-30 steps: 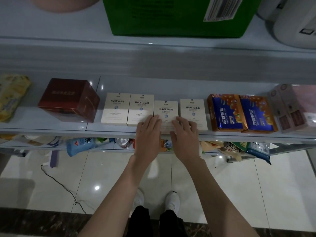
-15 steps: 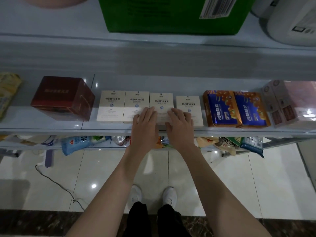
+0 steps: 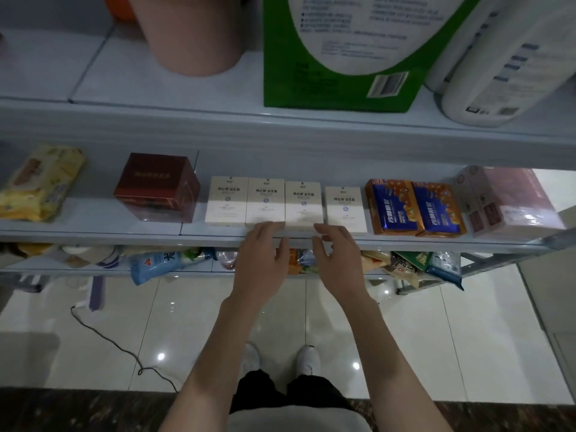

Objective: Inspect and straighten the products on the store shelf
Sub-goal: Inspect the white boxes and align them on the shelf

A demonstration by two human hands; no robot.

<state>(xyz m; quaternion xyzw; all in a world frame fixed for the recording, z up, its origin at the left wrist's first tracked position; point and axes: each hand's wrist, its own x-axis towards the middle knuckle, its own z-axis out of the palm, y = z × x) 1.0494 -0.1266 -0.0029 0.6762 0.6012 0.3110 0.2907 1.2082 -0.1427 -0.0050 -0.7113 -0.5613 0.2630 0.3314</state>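
The left hand [image 3: 265, 254] is flat with straight fingers, the tips at the front edge of the second of four white boxes [image 3: 304, 205]. The right hand [image 3: 339, 257] is loosely curled and holds nothing, just before the third. The boxes line the shelf [image 3: 93, 235], the fourth slightly apart. A red box [image 3: 156, 185] stands to their left and blue packs [image 3: 414, 210] to their right.

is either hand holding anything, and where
Nothing is held: the left hand and right hand are open at the shelf edge, in front of the white boxes.

Shop: stocked shelf [image 3: 405, 241], boxed goods [image 3: 304, 205]
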